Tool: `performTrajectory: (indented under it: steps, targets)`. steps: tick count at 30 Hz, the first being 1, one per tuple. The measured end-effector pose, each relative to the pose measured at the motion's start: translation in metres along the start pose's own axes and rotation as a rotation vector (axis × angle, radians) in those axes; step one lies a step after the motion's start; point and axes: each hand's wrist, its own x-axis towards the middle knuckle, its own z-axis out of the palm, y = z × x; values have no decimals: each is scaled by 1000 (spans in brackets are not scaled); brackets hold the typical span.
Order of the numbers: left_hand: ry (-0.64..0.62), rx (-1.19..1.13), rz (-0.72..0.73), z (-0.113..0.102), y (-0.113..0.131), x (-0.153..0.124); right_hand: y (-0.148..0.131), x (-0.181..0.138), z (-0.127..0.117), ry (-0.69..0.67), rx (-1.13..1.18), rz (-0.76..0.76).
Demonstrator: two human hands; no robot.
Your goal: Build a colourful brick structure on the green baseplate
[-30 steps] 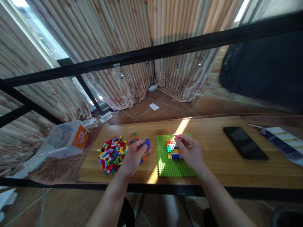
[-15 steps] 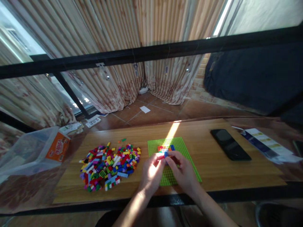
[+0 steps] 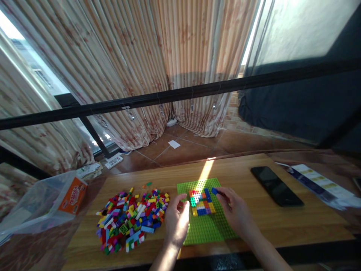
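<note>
Above the green baseplate (image 3: 207, 234), toward its far right side, the right hand (image 3: 235, 210) was closed in a pinch, thumb and fingers grasping one blue brick (image 3: 214, 191). Whether that brick touched the baseplate could not be told from this angle. The left hand (image 3: 177, 217) was partly open over the near-left part of the baseplate, thumb apart from the curled fingers; nothing showed in its grasp.

Counts: hands, two; baseplate, one, lying flat on the wooden desk (image 3: 282, 224). On its middle-to-far part sat one patch of joined bricks (image 3: 201, 205), with red, orange, white, teal, blue, yellow and purple visible. Bricks within the patch: not countable, glare over the upper left portion. The held brick was just right of the patch's far right corner.

Left of the baseplate, well apart from the patch: one loose pile (image 3: 132, 218) of mixed-colour bricks, too many and too overlapped to count. Just beyond the pile's far edge lay a green piece (image 3: 149, 184) and an orange piece (image 3: 144, 186), one each. Right of the baseplate: one black phone (image 3: 276, 186), flat, screen up. Past the desk's left end: one clear plastic box (image 3: 36, 210) bearing one orange label (image 3: 72, 195).
</note>
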Motion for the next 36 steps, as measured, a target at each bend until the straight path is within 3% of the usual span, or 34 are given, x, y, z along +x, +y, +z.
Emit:
performTrajectory:
  steps: [8,16,25,36]
  targets:
    - [-34,163,-14,7,-9,2,4,1,-9,-184,-177,-24]
    - [-65,229,51,14,-10,2,6,3,-6,-266,-226,-43]
    - [-93,354,250,22,-30,-1,-7,4,4,-370,-323,-126]
    - [-119,372,325,21,-20,-10,-16,7,12,-303,-378,-115]
